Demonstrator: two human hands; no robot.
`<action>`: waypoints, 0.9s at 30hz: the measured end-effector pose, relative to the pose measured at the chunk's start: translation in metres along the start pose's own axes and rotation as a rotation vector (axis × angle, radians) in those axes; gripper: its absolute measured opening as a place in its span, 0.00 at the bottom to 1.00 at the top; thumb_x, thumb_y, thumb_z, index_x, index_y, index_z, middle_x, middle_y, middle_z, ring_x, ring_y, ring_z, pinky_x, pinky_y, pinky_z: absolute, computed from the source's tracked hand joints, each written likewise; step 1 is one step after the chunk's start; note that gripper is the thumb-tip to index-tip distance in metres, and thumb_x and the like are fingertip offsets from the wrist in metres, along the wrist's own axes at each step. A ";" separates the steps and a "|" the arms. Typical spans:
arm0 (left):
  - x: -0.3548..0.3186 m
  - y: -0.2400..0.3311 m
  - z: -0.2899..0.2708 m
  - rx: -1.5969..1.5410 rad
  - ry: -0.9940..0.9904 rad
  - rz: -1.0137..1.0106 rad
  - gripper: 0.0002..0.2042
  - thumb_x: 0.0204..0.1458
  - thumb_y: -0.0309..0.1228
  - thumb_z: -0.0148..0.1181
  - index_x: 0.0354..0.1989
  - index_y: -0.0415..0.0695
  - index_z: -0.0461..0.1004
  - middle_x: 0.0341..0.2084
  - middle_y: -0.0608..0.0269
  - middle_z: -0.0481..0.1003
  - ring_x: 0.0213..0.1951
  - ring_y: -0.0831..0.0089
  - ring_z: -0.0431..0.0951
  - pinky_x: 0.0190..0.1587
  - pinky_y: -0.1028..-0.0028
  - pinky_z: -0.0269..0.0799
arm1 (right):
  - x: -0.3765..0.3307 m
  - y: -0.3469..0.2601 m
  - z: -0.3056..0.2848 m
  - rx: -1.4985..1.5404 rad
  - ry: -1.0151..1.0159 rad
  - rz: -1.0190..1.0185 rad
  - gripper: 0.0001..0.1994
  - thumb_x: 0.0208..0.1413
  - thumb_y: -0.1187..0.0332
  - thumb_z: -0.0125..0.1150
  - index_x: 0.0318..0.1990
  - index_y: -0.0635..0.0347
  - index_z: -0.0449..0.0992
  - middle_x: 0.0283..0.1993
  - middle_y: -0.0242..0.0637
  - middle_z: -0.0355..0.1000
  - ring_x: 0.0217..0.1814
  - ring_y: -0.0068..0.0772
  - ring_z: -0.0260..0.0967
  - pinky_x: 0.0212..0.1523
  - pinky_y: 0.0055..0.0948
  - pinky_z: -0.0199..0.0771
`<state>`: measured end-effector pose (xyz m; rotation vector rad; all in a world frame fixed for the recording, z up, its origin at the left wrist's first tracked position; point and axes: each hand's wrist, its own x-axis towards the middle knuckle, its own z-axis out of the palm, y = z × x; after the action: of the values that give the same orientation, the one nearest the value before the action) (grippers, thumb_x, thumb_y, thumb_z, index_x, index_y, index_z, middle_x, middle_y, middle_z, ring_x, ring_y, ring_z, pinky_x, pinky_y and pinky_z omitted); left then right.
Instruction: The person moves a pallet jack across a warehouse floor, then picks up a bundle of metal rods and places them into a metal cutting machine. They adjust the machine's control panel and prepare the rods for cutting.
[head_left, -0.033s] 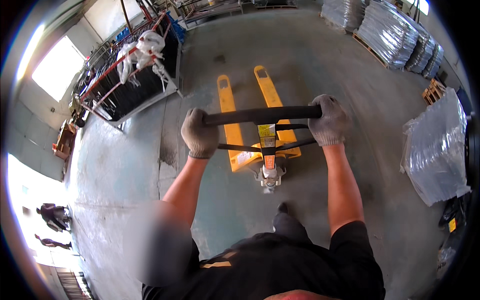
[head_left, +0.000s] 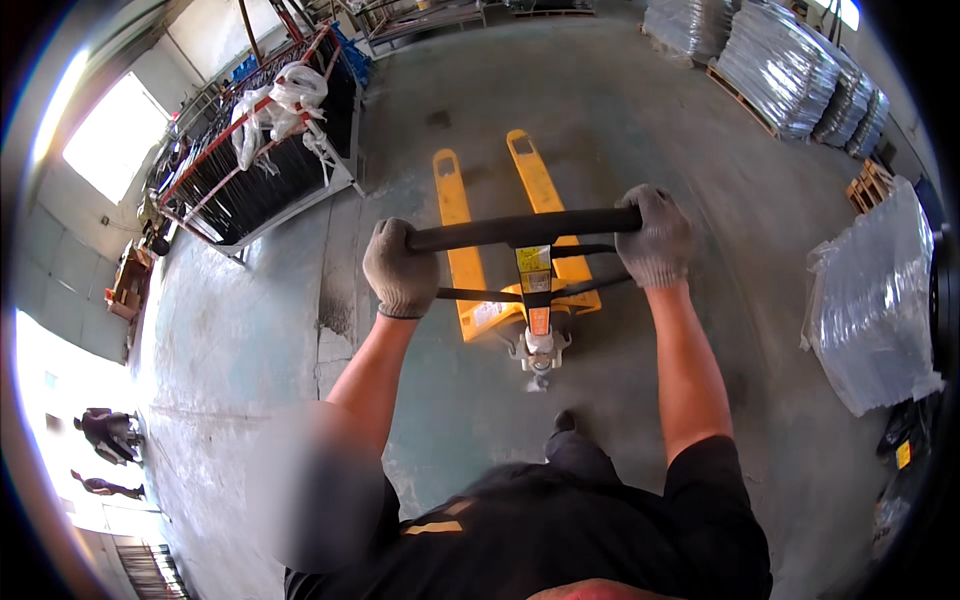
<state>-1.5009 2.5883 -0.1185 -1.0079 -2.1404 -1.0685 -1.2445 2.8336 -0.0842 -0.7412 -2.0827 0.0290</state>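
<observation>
Head-worn fisheye, we look down past our torso [head_left: 590,530] up close, far edge of the floor [head_left: 480,75] on top

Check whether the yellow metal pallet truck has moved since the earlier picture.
No: the pallet truck shows no visible shift against the dark, roundish floor stain.

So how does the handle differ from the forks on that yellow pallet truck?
The handle is black, while the forks are yellow. The handle's bar runs crosswise; the forks stretch ahead, side by side. The left hand and right hand grip the handle, but neither holds the forks. Both are parts of the same pallet truck.
</observation>
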 end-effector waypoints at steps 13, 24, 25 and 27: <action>0.292 -0.181 0.322 0.034 0.099 -0.075 0.05 0.48 0.19 0.61 0.30 0.43 0.73 0.28 0.50 0.75 0.35 0.41 0.78 0.37 0.53 0.74 | 0.304 0.088 0.386 0.173 -0.027 -0.127 0.07 0.50 0.72 0.71 0.32 0.46 0.77 0.33 0.33 0.79 0.35 0.47 0.79 0.35 0.45 0.79; 0.551 -0.293 0.632 -0.041 0.081 -0.019 0.06 0.48 0.18 0.61 0.29 0.42 0.73 0.28 0.49 0.74 0.33 0.45 0.79 0.36 0.59 0.74 | 0.545 0.213 0.688 0.080 -0.021 -0.091 0.08 0.49 0.71 0.71 0.32 0.44 0.77 0.32 0.32 0.79 0.35 0.49 0.80 0.35 0.47 0.79; 0.571 -0.299 0.656 -0.040 0.100 -0.009 0.06 0.48 0.17 0.61 0.29 0.42 0.73 0.27 0.49 0.74 0.32 0.46 0.79 0.36 0.60 0.74 | 0.570 0.226 0.716 0.095 -0.039 -0.099 0.08 0.50 0.71 0.71 0.32 0.45 0.77 0.33 0.32 0.79 0.36 0.50 0.80 0.35 0.47 0.79; 0.640 -0.315 0.721 0.040 0.123 -0.043 0.06 0.48 0.16 0.60 0.30 0.42 0.74 0.27 0.50 0.74 0.32 0.48 0.79 0.36 0.61 0.74 | 0.645 0.256 0.793 0.155 -0.007 -0.129 0.08 0.48 0.73 0.70 0.31 0.45 0.77 0.32 0.31 0.78 0.36 0.48 0.80 0.35 0.46 0.78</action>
<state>-2.2184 3.3027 -0.1799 -0.8588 -2.0846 -1.0750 -1.9927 3.5733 -0.1484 -0.5123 -2.1034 0.1202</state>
